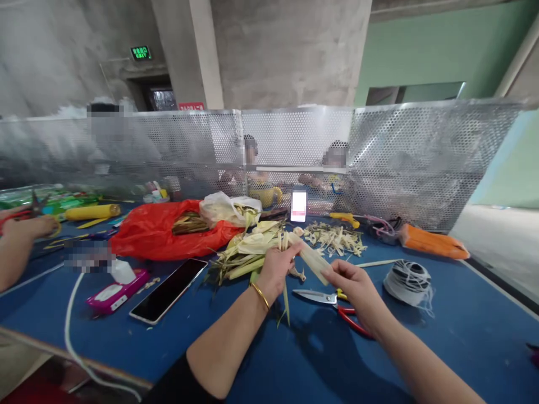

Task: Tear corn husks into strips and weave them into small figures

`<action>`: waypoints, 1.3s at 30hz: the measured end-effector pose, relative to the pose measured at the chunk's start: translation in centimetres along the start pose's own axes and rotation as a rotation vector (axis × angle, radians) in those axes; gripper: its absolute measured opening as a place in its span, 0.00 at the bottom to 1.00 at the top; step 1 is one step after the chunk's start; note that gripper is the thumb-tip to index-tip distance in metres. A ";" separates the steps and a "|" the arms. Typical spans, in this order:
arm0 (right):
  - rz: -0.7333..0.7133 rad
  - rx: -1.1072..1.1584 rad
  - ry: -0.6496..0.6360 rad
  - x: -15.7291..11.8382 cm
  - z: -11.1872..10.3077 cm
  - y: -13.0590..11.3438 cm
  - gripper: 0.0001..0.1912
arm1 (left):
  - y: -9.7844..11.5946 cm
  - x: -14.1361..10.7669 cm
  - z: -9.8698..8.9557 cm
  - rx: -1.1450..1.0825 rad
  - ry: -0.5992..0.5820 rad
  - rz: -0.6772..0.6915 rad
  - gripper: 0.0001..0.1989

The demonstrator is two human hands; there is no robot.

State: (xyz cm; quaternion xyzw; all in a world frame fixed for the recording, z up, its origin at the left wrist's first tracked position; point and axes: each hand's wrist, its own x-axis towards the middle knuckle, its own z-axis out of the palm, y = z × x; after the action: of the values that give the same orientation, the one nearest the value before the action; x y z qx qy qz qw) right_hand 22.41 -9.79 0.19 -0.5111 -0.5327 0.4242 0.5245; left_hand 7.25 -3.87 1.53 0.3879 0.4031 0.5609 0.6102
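Both hands are at work over the blue bench [278, 365], and a pale strip of corn husk [312, 259] stretches between them. The left hand [275, 270], a gold bangle [261, 295] at its wrist, closes its fingers on the strip's near-pile end, with narrow shreds dangling below. Over on the other side, the right hand [346, 280] pinches the opposite end between thumb and fingers. Just below the strip lie scissors [315, 296], blades parted, red handle partly behind the right forearm.

Behind the left hand, there's a heap of corn husks [244, 249], touching a red plastic bag [147, 230]; curled scraps [337, 240] spread to its right. Further right sits a wound ball of cord [405, 283], with an orange packet [433, 242] beyond. A dark-screened phone [170, 290] lies beside a purple tissue pack [118, 293], while a lit phone [298, 205] stands upright near the perforated divider [295, 132]. Far left, a co-worker's hand [36, 227] is by red-handled scissors [19, 216].
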 end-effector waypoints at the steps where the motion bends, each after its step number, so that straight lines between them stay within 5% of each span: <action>1: -0.004 0.012 -0.008 -0.1 0.0 0.0 0.22 | 0.0 0.2 -0.3 -0.002 0.016 -0.003 0.19; 6: 0.133 0.191 -0.121 -0.3 0.5 0.3 0.19 | 0.1 1.0 -1.2 -0.010 0.092 0.052 0.19; 15: 0.121 -0.017 -0.111 -0.2 0.6 0.6 0.20 | 1.7 3.3 -3.3 -0.030 0.371 0.209 0.16; 18: 0.059 -0.085 -0.023 0.0 0.1 0.4 0.22 | 1.9 2.5 -3.1 0.028 0.246 0.141 0.16; 21: -0.003 -0.087 0.077 0.2 -0.2 0.0 0.22 | 0.7 0.5 -1.8 0.212 -0.072 0.041 0.14; 23: -0.020 -0.062 0.065 0.2 -0.1 -0.1 0.22 | -0.4 -0.9 -0.7 0.307 -0.292 -0.005 0.14; 26: 0.006 0.035 0.007 0.2 0.0 0.1 0.19 | -1.4 -2.4 0.2 0.401 -0.438 -0.056 0.16; 34: -0.010 0.085 0.104 0.1 -0.1 0.5 0.16 | -1.7 -2.3 -0.1 0.374 -0.497 -0.064 0.18; 39: -0.025 0.011 0.051 0.2 -0.1 0.7 0.16 | -2.0 -1.9 0.0 0.322 -0.324 0.028 0.15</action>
State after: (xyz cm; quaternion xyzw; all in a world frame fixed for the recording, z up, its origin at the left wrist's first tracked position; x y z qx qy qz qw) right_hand 22.58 -9.50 -0.51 -0.5122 -0.5231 0.4075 0.5458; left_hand 7.92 -5.93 -0.15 0.5706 0.3789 0.4282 0.5894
